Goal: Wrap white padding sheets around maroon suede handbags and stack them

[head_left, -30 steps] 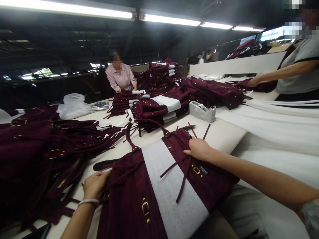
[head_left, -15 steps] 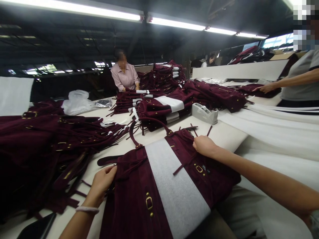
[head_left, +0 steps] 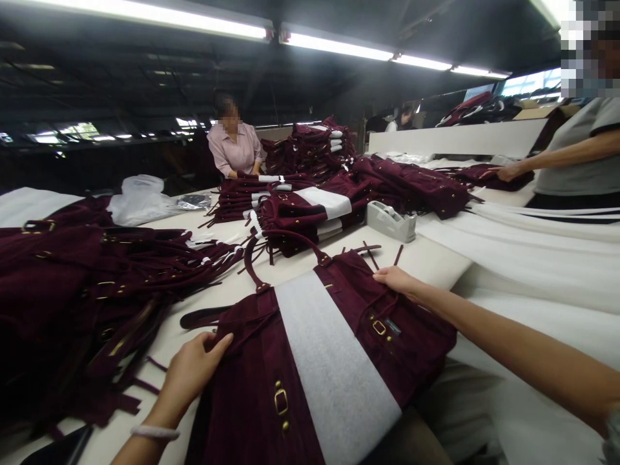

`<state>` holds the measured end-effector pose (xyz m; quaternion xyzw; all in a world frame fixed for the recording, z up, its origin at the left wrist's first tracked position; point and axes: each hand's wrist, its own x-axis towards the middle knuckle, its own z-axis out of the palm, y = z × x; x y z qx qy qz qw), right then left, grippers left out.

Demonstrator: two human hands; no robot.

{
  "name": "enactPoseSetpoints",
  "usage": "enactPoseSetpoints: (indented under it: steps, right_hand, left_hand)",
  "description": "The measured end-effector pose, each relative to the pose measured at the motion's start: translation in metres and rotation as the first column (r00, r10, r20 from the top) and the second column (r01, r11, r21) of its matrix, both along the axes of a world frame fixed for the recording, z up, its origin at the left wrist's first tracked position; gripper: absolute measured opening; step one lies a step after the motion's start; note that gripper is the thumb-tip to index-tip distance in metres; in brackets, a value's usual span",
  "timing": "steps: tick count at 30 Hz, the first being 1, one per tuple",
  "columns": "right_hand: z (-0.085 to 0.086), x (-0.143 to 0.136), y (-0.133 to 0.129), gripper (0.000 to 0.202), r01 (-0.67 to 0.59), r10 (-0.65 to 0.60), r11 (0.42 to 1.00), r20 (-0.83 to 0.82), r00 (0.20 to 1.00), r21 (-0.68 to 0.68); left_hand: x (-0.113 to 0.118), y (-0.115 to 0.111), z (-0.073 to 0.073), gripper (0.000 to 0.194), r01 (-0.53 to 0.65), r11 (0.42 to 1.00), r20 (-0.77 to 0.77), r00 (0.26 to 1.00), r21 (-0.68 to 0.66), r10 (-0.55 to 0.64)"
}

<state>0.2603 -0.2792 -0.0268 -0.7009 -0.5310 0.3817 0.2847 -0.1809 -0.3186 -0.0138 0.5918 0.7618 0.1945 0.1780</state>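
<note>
A maroon bag (head_left: 254, 381) with brass buckles lies at the table's near edge, its looped handles pointing away from me. A band of white paper (head_left: 329, 355) runs down over its middle. My left hand (head_left: 201, 361), with a band on the wrist, pinches the bag's left edge between thumb and fingers. At the upper right edge my right hand (head_left: 394, 281) grips the bag's fabric. A dark strap end (head_left: 203, 316) sticks out beside my left hand.
Piled maroon bags (head_left: 58, 284) fill the left. More stacks (head_left: 310, 210) and a grey tape dispenser (head_left: 391, 221) stand beyond. White sheets (head_left: 542, 258) lie at right. One person (head_left: 236, 145) works across the table; another's hand (head_left: 508, 171) touches bags at right. A plastic bag (head_left: 140, 200) lies back left.
The thin strap that lay across the white band now lies off it, near my right hand. My right hand has flattened slightly at the bag's edge. The whole view has shifted a little.
</note>
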Motion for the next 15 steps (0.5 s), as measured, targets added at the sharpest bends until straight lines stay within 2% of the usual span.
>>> enactPoseSetpoints:
  steps: [2,4,5,7,9,10,12,15]
  right_hand:
    - [-0.005,-0.002,0.002,0.015,0.000,-0.006,0.999,0.155,0.988,0.037]
    - [-0.006,-0.003,0.003,0.015,-0.020,-0.001,0.998,0.294,0.956,0.067]
    - [-0.006,-0.004,0.003,0.016,-0.036,0.008,0.997,0.354,0.935,0.074]
    - [-0.005,-0.006,0.002,0.021,-0.071,0.028,0.995,0.453,0.891,0.077]
    - [-0.004,-0.010,-0.001,0.026,-0.096,0.045,0.993,0.530,0.847,0.070]
    - [-0.003,-0.013,-0.003,0.027,-0.106,0.049,0.992,0.563,0.825,0.069]
    - [-0.003,-0.017,-0.009,0.030,-0.131,0.059,0.989,0.610,0.790,0.074]
    - [-0.003,-0.022,-0.021,0.038,-0.211,0.044,0.966,0.709,0.704,0.149]
  left_hand:
    - [0.000,0.005,0.000,0.024,-0.035,0.999,0.121,0.992,-0.029,0.038]
    - [0.000,0.006,0.001,0.022,-0.117,0.990,0.308,0.941,-0.083,0.137]
    - [0.000,0.005,0.001,0.021,-0.158,0.980,0.426,0.883,-0.121,0.195]
    - [0.001,0.002,-0.001,0.016,-0.208,0.953,0.652,0.696,-0.219,0.302]
    - [0.004,-0.003,-0.003,0.011,-0.191,0.927,0.790,0.485,-0.323,0.375]
    - [0.006,-0.005,-0.004,0.010,-0.170,0.918,0.823,0.406,-0.359,0.397]
    - [0.012,-0.009,-0.006,0.009,-0.146,0.910,0.858,0.302,-0.389,0.415]
    - [0.021,-0.017,-0.003,0.008,-0.163,0.914,0.879,0.256,-0.371,0.402]
